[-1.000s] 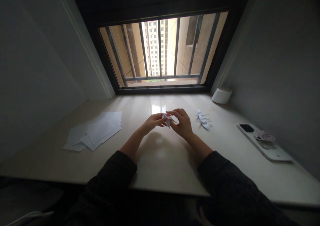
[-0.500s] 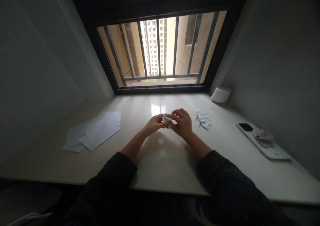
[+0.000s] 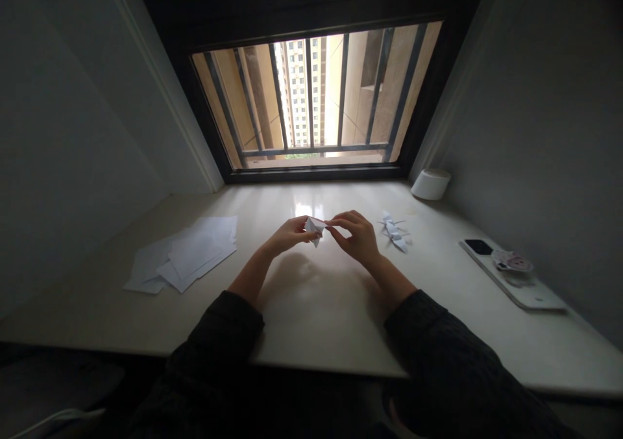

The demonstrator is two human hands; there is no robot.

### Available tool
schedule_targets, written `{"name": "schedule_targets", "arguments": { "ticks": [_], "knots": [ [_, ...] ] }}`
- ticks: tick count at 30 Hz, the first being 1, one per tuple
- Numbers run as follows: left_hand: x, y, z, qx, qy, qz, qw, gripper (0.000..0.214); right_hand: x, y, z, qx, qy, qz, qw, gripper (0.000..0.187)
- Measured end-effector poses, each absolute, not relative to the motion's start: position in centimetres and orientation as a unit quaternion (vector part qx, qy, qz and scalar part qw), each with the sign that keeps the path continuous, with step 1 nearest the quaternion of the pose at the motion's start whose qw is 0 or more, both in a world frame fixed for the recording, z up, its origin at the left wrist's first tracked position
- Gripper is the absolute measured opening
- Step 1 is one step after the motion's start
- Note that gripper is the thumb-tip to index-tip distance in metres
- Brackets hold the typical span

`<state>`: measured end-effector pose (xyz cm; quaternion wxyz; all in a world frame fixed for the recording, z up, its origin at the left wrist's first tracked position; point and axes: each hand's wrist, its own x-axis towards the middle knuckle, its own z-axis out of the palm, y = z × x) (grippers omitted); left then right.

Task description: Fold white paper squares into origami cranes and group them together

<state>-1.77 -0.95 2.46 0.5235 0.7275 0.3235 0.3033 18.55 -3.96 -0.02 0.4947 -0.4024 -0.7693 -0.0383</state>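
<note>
Between my two hands, above the middle of the white ledge, is a small folded white paper (image 3: 315, 228) with pointed ends. My left hand (image 3: 291, 234) is closed around its left side, thumb in front and fingers behind. The thumb and fingertips of my right hand (image 3: 357, 234) pinch its right-hand tip. Fine creases in the paper are too small to make out. Just right of my right hand, several folded paper cranes (image 3: 394, 233) lie close together in a row.
Loose white paper sheets (image 3: 195, 252) lie overlapping at the left. A phone (image 3: 516, 283) with a round grip on its back lies at the right. A white rounded object (image 3: 431, 184) stands by the right wall. The barred window (image 3: 311, 102) rises behind the ledge (image 3: 335, 335).
My left hand has shifted slightly left with the folded paper, which now shows more of its face. My right hand has moved from close around it to a pinch at its right tip.
</note>
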Motion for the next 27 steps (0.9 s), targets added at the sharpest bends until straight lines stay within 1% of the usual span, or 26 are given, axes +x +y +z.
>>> {"name": "schedule_targets", "arguments": {
  "ticks": [7,12,18,21,23,26,27],
  "knots": [
    [-2.04,-1.06,2.8,0.736,0.314,0.296,0.521,0.041,18.53,-3.89,-0.29,-0.428,-0.745,-0.037,0.511,0.011],
    [-1.93,-0.93,2.39,0.741,0.311,0.299,0.514,0.039,18.69,-3.76,-0.52,-0.464,-0.703,-0.017,0.539,0.012],
    [-2.16,-0.89,2.44,0.75,0.322,0.275,0.508,0.038,18.96,-3.56,-0.75,-0.488,-0.672,-0.007,0.556,0.017],
    [-2.29,-0.87,2.45,0.746,0.322,0.273,0.515,0.04,18.83,-3.63,-0.46,-0.473,-0.677,0.023,0.562,0.021],
    [-2.38,-0.79,2.39,0.741,0.325,0.275,0.52,0.041,18.66,-3.64,-0.24,-0.449,-0.691,0.073,0.562,0.026],
    [-2.49,-0.61,2.24,0.738,0.333,0.276,0.517,0.04,18.4,-3.45,-0.25,-0.41,-0.71,0.158,0.55,0.047],
    [-2.52,-0.56,2.18,0.739,0.336,0.274,0.515,0.039,18.34,-3.34,-0.37,-0.403,-0.713,0.178,0.546,0.048]
  ]
}}
